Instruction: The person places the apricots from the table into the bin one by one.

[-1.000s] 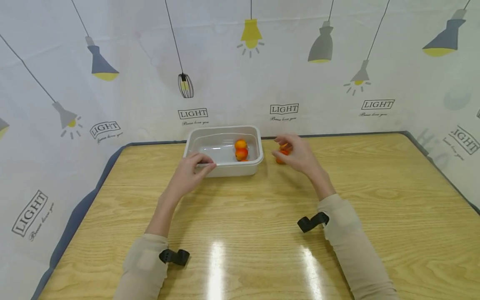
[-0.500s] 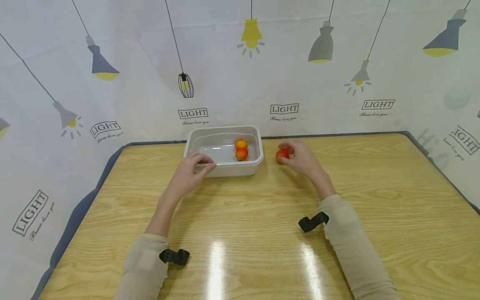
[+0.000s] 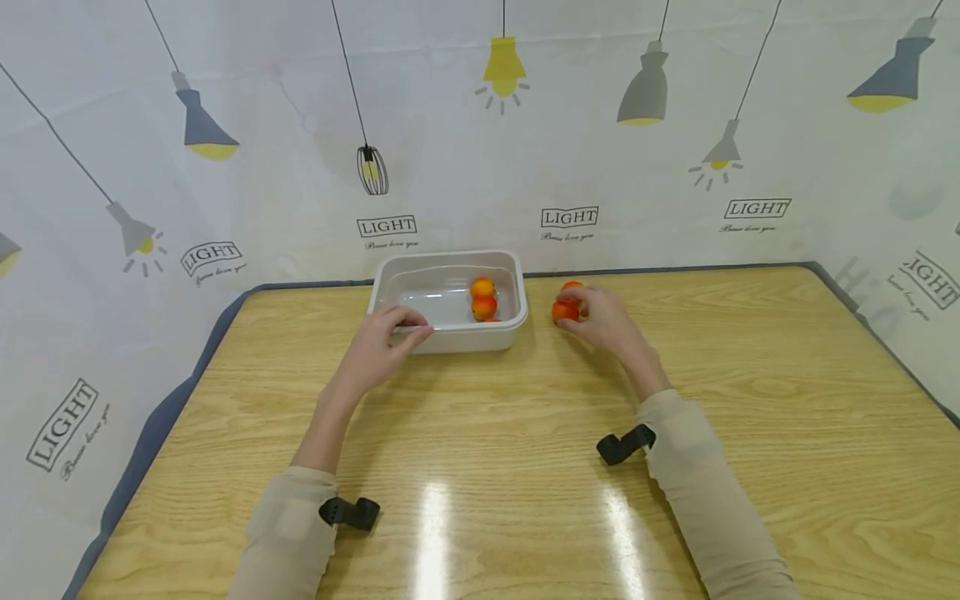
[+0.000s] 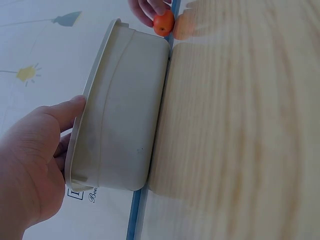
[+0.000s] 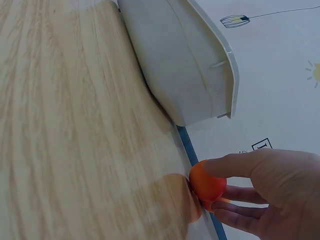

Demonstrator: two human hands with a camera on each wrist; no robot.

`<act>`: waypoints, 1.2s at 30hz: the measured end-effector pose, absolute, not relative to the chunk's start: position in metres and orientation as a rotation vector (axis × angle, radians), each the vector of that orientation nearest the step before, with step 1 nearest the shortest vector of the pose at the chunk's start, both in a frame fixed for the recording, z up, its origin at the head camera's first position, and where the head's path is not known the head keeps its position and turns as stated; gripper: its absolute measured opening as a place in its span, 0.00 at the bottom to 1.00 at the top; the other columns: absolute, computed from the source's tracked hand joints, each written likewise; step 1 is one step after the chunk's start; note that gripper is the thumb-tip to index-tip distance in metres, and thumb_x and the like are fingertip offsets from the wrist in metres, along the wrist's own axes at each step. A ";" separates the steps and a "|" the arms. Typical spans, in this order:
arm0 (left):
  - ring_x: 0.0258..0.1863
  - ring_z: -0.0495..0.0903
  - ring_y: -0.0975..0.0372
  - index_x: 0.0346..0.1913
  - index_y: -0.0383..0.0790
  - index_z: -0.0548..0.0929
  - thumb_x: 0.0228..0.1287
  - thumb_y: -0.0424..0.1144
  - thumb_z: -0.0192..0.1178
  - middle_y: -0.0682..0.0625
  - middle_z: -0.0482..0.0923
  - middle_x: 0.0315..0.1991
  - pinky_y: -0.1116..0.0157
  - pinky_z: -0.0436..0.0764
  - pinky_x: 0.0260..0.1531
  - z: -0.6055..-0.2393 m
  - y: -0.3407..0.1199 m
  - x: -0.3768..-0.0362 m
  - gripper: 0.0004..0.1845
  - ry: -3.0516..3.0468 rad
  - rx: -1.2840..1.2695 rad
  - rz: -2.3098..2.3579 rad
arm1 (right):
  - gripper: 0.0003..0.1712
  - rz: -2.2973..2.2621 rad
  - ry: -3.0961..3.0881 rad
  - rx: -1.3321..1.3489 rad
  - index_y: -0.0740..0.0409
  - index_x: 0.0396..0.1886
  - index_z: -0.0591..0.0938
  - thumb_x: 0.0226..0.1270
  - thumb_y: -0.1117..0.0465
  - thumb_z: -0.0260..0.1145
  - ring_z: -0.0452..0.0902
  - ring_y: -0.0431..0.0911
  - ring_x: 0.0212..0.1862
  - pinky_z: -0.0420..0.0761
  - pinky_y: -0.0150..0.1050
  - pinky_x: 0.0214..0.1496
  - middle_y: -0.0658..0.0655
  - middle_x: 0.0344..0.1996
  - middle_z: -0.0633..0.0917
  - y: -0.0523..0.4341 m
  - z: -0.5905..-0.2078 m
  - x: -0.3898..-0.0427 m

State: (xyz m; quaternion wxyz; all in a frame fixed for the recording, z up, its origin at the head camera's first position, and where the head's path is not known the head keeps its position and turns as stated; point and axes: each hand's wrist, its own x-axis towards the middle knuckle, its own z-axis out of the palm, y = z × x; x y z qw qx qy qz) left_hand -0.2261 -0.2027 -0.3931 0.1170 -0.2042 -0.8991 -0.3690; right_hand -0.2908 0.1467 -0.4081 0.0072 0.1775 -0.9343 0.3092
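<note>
One round orange fruit (image 3: pixel 565 311) pinched by right hand (image 3: pixel 606 321) beside smooth plastic tub (image 3: pixel 450 337)

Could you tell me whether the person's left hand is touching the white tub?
Touching. The left wrist view shows the left hand gripping the white tub by its rim, thumb over the edge; the head view agrees.
</note>
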 end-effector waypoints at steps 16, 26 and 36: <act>0.47 0.78 0.52 0.42 0.35 0.85 0.70 0.39 0.66 0.44 0.83 0.42 0.54 0.77 0.54 -0.392 -0.203 -0.226 0.09 -2.640 -0.584 -1.089 | 0.25 0.986 -2.988 0.541 0.67 0.60 0.78 0.64 0.68 0.71 0.77 0.60 0.50 0.78 0.53 0.56 0.69 0.48 0.81 0.147 -0.409 -0.292; 0.46 0.78 0.53 0.41 0.35 0.85 0.70 0.39 0.65 0.45 0.83 0.41 0.55 0.78 0.53 -0.392 -0.202 -0.227 0.09 -2.646 -0.587 -1.092 | 0.23 1.144 -2.952 0.489 0.67 0.61 0.77 0.67 0.67 0.68 0.77 0.61 0.49 0.78 0.53 0.56 0.70 0.52 0.80 0.147 -0.404 -0.289; 0.46 0.79 0.53 0.41 0.35 0.85 0.70 0.39 0.66 0.44 0.83 0.41 0.54 0.78 0.54 -0.393 -0.204 -0.226 0.09 -2.630 -0.600 -1.089 | 0.24 1.186 -2.842 0.521 0.66 0.61 0.77 0.67 0.65 0.70 0.78 0.60 0.50 0.79 0.52 0.56 0.69 0.54 0.81 0.143 -0.391 -0.288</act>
